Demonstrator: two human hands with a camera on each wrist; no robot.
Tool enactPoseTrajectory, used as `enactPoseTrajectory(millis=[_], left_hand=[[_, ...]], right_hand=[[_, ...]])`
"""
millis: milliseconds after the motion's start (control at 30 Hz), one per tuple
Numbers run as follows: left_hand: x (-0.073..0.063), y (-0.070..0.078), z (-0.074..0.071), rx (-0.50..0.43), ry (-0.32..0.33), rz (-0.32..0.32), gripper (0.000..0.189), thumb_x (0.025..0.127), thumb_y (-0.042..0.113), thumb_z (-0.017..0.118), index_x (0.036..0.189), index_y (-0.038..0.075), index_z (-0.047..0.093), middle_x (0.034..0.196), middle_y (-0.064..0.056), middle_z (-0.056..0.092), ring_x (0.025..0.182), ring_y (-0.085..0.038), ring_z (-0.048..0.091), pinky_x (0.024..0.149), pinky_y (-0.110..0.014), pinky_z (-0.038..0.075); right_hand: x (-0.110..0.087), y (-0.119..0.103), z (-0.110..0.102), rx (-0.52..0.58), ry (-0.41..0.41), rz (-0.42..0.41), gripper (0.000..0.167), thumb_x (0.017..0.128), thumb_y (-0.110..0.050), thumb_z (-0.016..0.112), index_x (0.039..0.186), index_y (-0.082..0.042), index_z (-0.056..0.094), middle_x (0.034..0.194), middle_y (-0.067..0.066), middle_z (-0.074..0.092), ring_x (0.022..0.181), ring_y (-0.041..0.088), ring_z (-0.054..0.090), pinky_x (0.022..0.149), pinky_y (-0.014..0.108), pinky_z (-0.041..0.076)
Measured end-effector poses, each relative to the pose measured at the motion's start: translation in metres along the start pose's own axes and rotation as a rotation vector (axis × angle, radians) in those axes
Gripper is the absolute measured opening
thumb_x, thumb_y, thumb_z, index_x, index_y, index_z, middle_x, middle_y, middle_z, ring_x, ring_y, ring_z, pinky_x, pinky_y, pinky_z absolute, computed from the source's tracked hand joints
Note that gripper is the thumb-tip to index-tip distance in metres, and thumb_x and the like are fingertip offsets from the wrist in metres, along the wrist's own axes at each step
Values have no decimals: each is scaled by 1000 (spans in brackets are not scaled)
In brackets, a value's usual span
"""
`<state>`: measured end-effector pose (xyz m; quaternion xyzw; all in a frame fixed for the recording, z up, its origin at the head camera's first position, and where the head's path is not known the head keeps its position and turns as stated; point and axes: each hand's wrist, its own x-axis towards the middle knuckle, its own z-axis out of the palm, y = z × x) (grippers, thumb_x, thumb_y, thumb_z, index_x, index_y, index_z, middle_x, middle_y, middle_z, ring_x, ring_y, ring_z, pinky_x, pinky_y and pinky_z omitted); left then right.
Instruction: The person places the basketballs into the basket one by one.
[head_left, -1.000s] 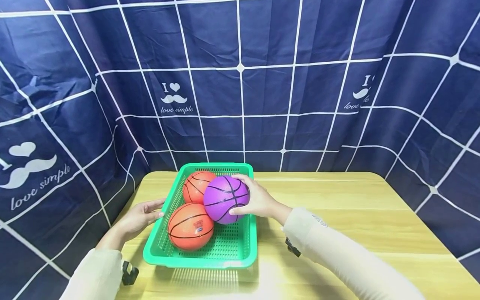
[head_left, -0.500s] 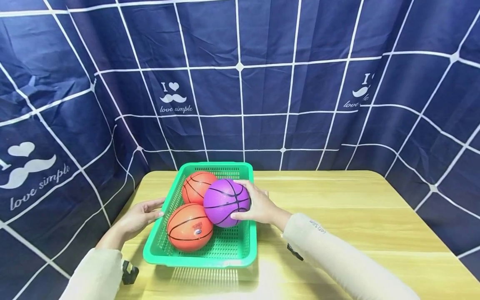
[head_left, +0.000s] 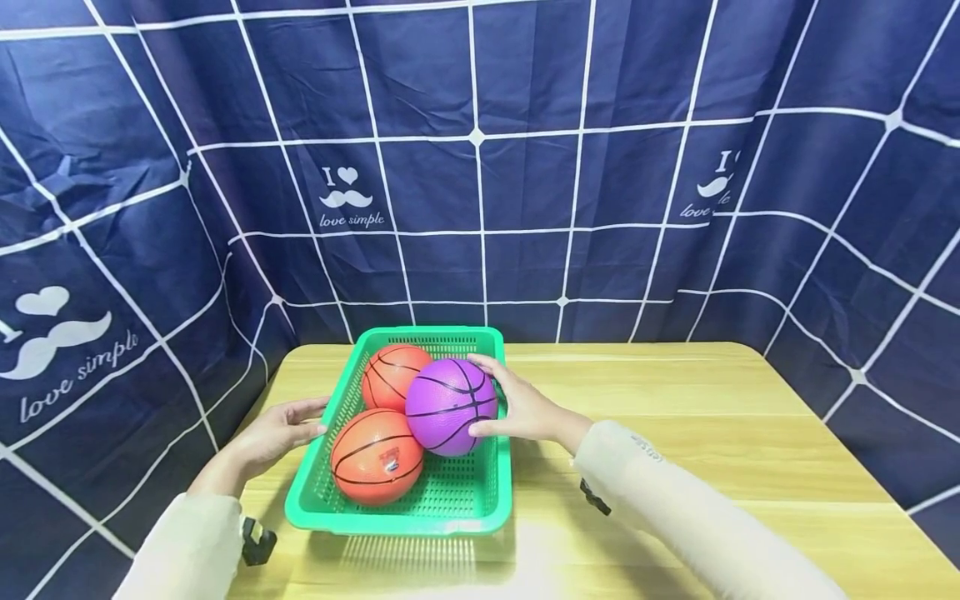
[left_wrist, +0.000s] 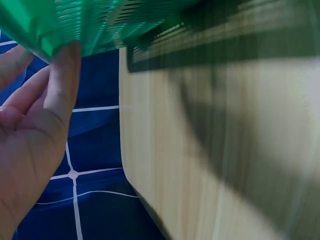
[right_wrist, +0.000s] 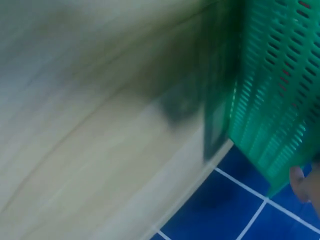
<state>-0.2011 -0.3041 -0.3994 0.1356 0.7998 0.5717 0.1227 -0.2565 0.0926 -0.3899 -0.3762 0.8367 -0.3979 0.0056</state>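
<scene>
In the head view, a green plastic basket (head_left: 397, 524) holds a purple toy basketball (head_left: 450, 408) and two orange ones: one near its back (head_left: 393, 375), the other toward the front (head_left: 377, 458). My right hand (head_left: 528, 408) curves round the right side of the purple ball, thumb low and fingers high, with a small gap at the palm. My left hand (head_left: 273, 433) touches the basket's left rim from outside, its fingers rather straight. In the left wrist view its thumb (left_wrist: 62, 80) meets the green rim. Little of my right hand shows in the right wrist view.
The basket stands on the left part of a wooden table (head_left: 675, 442). Dark blue cloth (head_left: 525, 192) with white grid lines hangs behind and at both sides. Black clips (head_left: 257, 542) show under both sleeves.
The purple ball has come down slightly among the orange balls. My right thumb has drawn back a little to the right over it. My left hand stays at the rim.
</scene>
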Motion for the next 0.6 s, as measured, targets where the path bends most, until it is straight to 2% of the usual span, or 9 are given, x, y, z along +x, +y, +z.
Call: enactPoseTrajectory(millis=[167,333,433,600], left_hand=[[5,16,-3,92,79,-36,62,94,10,59,139,-19,27,137,-36,38,126,-42,40,101,-42,41],[13,43,-3,172,171,-28,58,95,10,58,139,-17,31,136,-35,40,123,-43,44,100,-43,41],[20,63,-2,183,189,-4,58,95,11,58,139,-16,32,138,-34,39,124,-43,43,100,-43,40],[31,96,2,187,182,33,58,94,13,60,140,-12,35,139,-31,41,124,-41,45,99,-43,40]], right_hand=[[3,0,-21,43,9,9,83,81,-34,75,149,-18,30,142,15,43,130,30,39,100,56,36],[3,-4,-49,50,49,37,64,87,-27,70,143,-16,40,134,14,51,122,32,48,91,51,46],[2,-7,-66,31,91,32,58,88,-24,70,139,-13,45,130,15,54,118,31,51,87,50,49],[-2,-11,-95,-49,159,39,51,88,-25,70,134,-13,52,125,13,59,112,28,57,87,47,50]])
